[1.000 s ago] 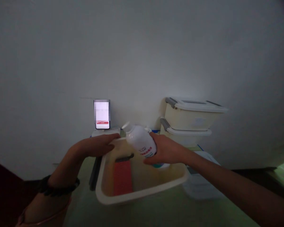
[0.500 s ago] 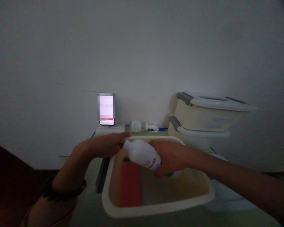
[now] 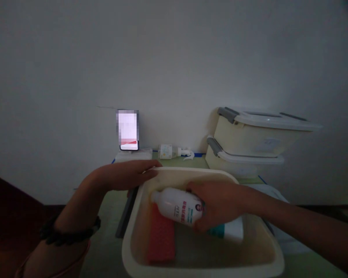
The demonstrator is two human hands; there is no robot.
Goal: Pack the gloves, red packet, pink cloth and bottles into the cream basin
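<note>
A cream plastic storage box [image 3: 203, 268] without a lid stands in front of me, a dark latch [image 3: 127, 212] hanging on its left side. My left hand [image 3: 136, 175] grips the box's back-left rim, thumb over the edge. Inside the box, my right hand [image 3: 220, 200] is wrapped round the middle of a white bottle [image 3: 176, 202] with red print and a teal band. The bottle lies nearly on its side, neck to the left. Beneath its neck end is a flat red item [image 3: 161, 241] on the box floor, partly covered; its kind I cannot make out.
Behind the box lies a clear spray bottle [image 3: 166, 151] with a white trigger. A lit phone [image 3: 128, 131] stands on a white base [image 3: 133, 155] against the wall. Two stacked lidded boxes [image 3: 243, 139] are at the back right. A pale translucent lid [image 3: 278, 200] lies right of the box.
My right hand has lowered the bottle into the box and laid it flatter. The bottle's neck has moved down, away from my left hand, which stays at the rim.
</note>
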